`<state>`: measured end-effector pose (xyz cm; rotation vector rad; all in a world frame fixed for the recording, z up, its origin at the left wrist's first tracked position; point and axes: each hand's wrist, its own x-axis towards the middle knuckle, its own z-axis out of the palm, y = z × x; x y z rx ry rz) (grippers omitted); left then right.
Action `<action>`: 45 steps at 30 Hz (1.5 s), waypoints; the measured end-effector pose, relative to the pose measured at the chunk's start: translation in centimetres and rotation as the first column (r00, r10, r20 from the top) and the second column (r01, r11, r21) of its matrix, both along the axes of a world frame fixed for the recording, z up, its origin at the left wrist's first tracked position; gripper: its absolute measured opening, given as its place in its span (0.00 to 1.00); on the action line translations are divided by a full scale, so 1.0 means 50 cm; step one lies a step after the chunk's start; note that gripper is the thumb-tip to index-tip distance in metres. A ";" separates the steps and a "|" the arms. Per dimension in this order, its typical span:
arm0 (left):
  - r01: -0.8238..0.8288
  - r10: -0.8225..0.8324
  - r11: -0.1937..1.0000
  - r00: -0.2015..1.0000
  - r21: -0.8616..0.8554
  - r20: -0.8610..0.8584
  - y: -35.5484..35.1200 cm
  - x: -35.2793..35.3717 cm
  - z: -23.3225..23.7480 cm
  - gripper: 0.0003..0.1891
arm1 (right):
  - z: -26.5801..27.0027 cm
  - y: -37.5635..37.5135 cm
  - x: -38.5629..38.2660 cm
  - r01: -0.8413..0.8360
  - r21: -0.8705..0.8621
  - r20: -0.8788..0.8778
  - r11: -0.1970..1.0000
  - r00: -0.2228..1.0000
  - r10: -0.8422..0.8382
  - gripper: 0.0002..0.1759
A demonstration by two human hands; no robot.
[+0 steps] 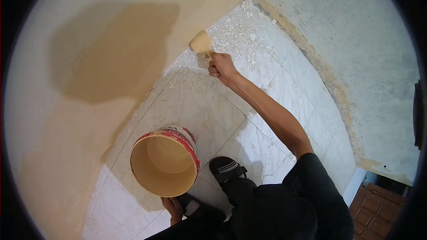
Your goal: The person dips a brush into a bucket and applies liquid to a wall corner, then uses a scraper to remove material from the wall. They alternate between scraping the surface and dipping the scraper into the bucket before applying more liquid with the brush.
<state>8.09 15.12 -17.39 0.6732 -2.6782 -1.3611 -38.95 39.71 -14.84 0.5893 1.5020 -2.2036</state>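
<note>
In my right hand (222, 66) is the handle of a wide paintbrush (201, 43), its head coated in cream-tan paint. The brush head is at the foot of the wall (106, 62), where the wall meets the floor. My left hand (172, 208) grips the near edge of a paint bucket (143, 162), partly hidden beneath it. The bucket is tilted toward me and has a red, paint-smeared rim. Cream paint (171, 154) lies in its bottom.
White flakes (249, 31) litter the tiled floor (218, 106) in the corner. A second, greyish wall (356, 40) rises on the right, with a brown panelled door (376, 213) at lower right. My sandalled foot (226, 169) stands beside the bucket.
</note>
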 end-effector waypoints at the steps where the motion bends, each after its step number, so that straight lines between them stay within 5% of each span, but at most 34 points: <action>1: -0.014 0.014 1.000 1.000 0.008 -0.004 0.001 0.000 0.001 0.21 | 0.011 0.012 0.012 -0.007 0.005 -0.010 1.000 1.000 0.007 0.10; 8: -0.002 0.001 1.000 0.999 0.031 0.034 -0.001 0.004 -0.001 0.22 | 0.003 0.003 -0.041 0.170 -0.036 -0.038 0.985 0.984 -0.171 0.10; 13: -0.003 0.003 1.000 1.000 -0.026 -0.001 0.006 -0.009 0.009 0.21 | 0.034 0.011 0.037 -0.117 -0.072 -0.045 0.991 0.992 0.114 0.12; 17: -0.028 0.027 0.999 0.999 0.033 0.020 0.000 0.007 -0.005 0.21 | 0.072 0.107 0.144 -0.326 -0.307 -0.054 0.894 0.944 0.325 0.15; 26: 0.006 -0.005 1.000 1.000 -0.028 0.029 0.002 -0.013 0.008 0.19 | 0.177 0.129 0.293 -0.554 -0.360 -0.183 0.750 0.831 0.526 0.24; 28: 0.004 -0.006 0.997 1.000 -0.078 -0.027 0.007 -0.022 0.018 0.17 | 0.206 0.118 0.286 -0.717 -0.070 -0.349 0.693 0.668 0.657 0.23; 30: 0.020 -0.020 1.000 1.000 -0.008 0.003 0.002 -0.037 0.040 0.13 | 0.296 0.091 0.271 -0.691 0.368 -0.211 0.622 0.589 0.780 0.22; 32: -0.025 0.020 0.998 0.996 0.049 0.091 0.001 -0.036 0.051 0.10 | 0.414 0.025 0.246 -0.450 0.878 -0.082 0.163 0.194 0.978 0.12; 33: -0.029 0.025 0.998 0.998 0.057 0.065 -0.001 -0.026 0.052 0.09 | 0.433 -0.001 0.239 -0.278 0.945 -0.178 0.174 0.012 0.984 0.11; 34: -0.024 0.023 0.998 1.000 0.064 0.020 -0.003 -0.028 0.047 0.08 | 0.456 -0.032 0.232 -0.164 0.973 -0.189 0.162 -0.166 0.968 0.09; 36: -0.062 0.063 0.995 0.998 0.079 -0.011 -0.003 -0.023 0.037 0.08 | 0.512 -0.103 0.244 -0.026 0.994 0.089 -0.107 -0.377 0.922 0.07; 39: -0.081 0.088 0.988 0.995 0.132 -0.048 -0.005 -0.025 0.034 0.08 | 0.495 -0.191 0.279 0.220 0.932 0.363 -0.289 -0.531 0.766 0.08; 45: -0.099 0.115 0.986 0.987 0.134 -0.112 -0.008 -0.018 0.026 0.08 | 0.396 -0.272 0.315 0.377 0.893 0.448 -0.247 -0.685 0.575 0.16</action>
